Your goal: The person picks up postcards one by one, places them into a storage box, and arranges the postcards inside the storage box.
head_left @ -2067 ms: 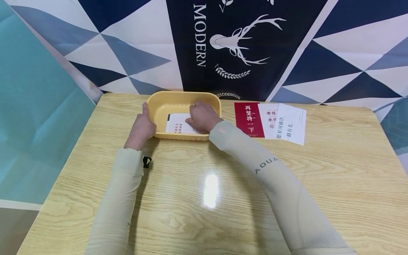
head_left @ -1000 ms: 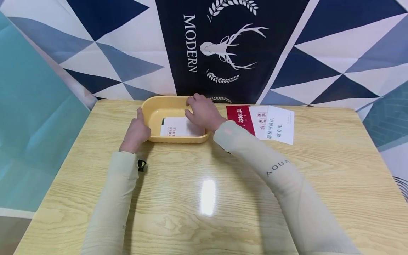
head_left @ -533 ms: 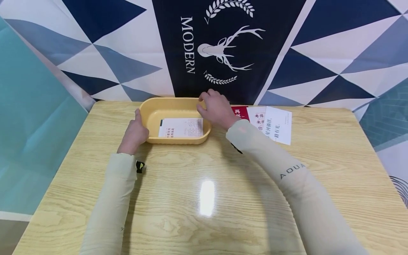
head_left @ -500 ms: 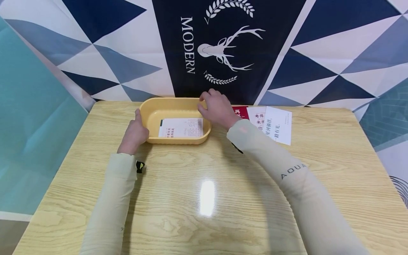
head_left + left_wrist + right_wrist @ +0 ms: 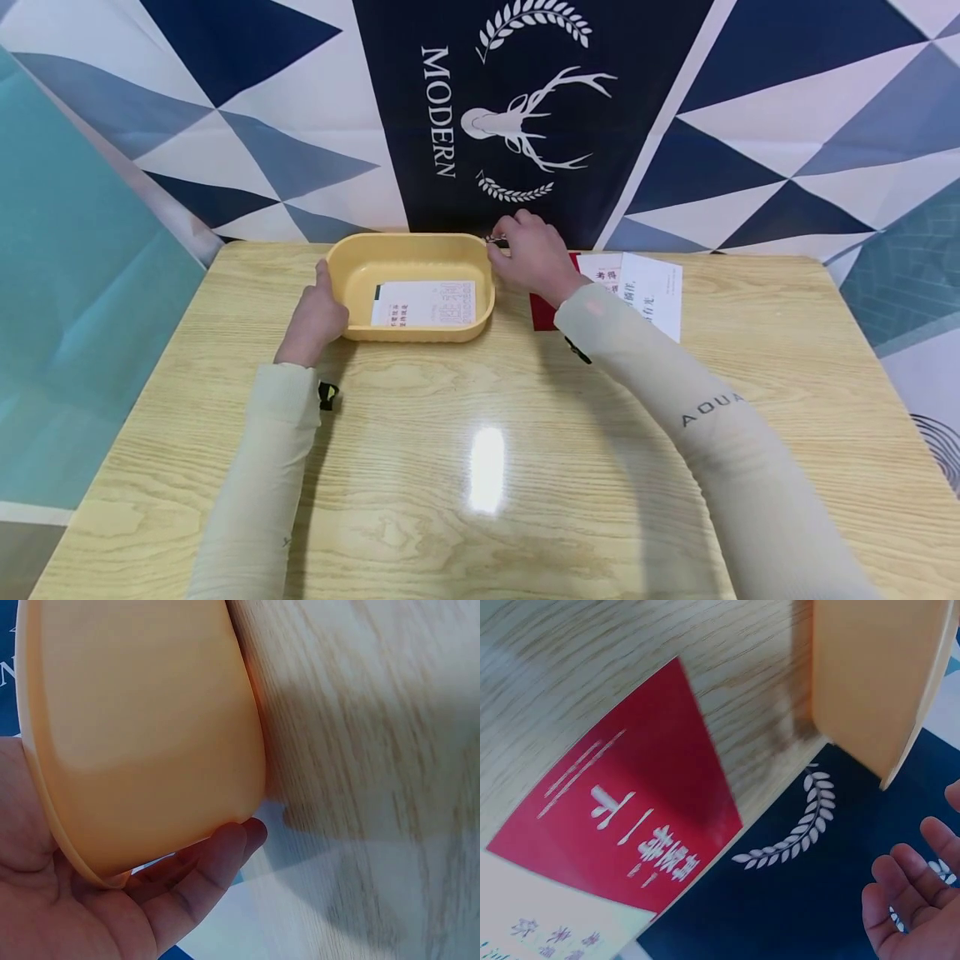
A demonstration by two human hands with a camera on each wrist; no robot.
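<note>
A shallow yellow plastic tray with rounded corners [image 5: 360,265] sits on the light wooden table [image 5: 480,467], near the far edge, at about 11 o'clock from the middle of the table. Inside the tray lies a white paper card with small print [image 5: 424,302], flat on the bottom. The left hand [image 5: 315,315] holds the tray at its 9 o'clock end. In the left wrist view the fingers [image 5: 202,877] curl under the tray's side and the palm presses on the rim, so the hand grips the tray [image 5: 135,735]. The right hand [image 5: 531,257] is just past the tray's 3 o'clock end, close to the far corner of the rim. It holds nothing. In the right wrist view its fingers [image 5: 907,900] are loosely bent and a little spread, with the tray's end wall [image 5: 870,682] near them but not touching. Under and beside the right hand lies a red paper card with white writing [image 5: 622,825], partly hidden in the head view [image 5: 542,312]. At 3 o'clock from it lie white paper cards with writing [image 5: 645,287], overlapping each other. Behind the table hangs a dark blue and white cloth with a white deer head [image 5: 517,125].
</note>
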